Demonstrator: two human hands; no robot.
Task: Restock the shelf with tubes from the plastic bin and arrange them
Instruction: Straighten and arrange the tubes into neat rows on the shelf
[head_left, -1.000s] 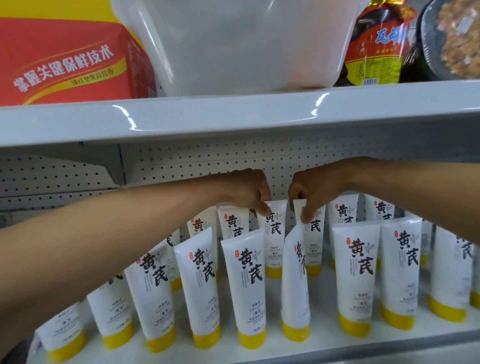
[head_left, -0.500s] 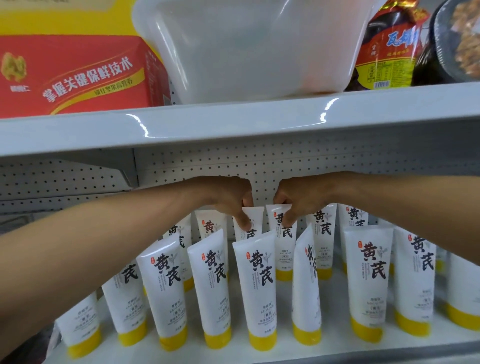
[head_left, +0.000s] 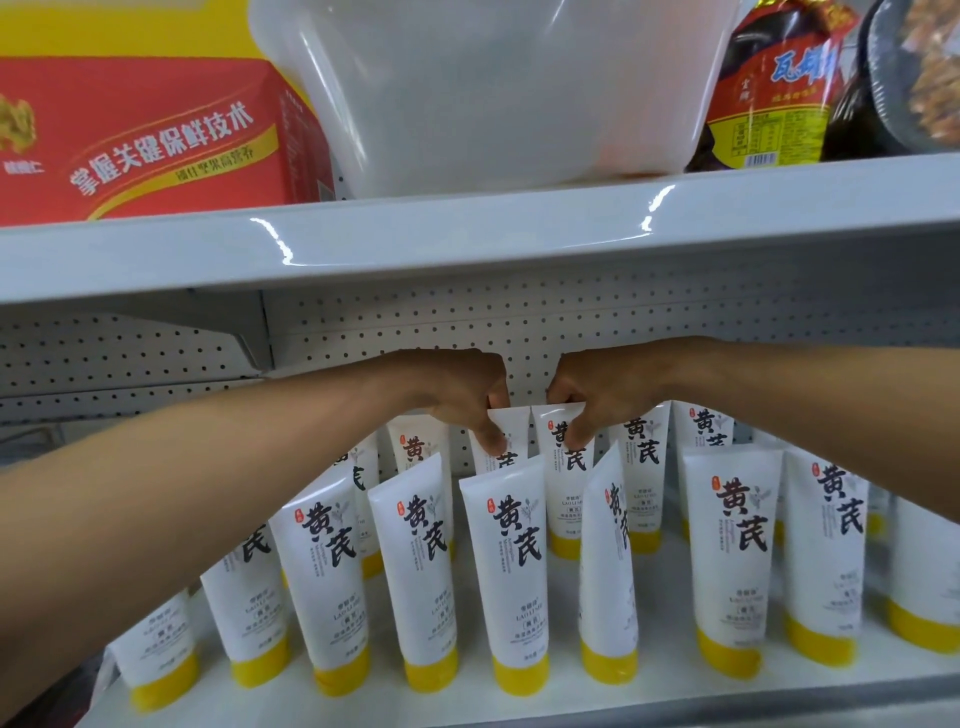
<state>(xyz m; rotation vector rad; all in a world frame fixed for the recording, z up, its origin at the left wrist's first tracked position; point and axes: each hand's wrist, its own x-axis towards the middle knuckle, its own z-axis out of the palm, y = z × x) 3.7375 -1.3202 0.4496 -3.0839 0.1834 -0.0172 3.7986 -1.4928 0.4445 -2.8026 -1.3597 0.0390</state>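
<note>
White plastic left tube (head_left: 514, 431) and right tube (head_left: 569, 499) stand upright, just beside each other, near the shelf's (head_left: 675, 675) back edge, your left hand (head_left: 467, 395) pinching the first's top seam, your right hand (head_left: 597, 389) the second's, each hand directly above its own tube

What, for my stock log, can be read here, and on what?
"黄芪": in large black brush characters on each of the white tubes.
"掌握关键保鲜技术": in white on the red box.
"瓦": on the dark red bag; the characters after it are blurred.
The small print on the tubes, box and bag is too small to read.
</note>
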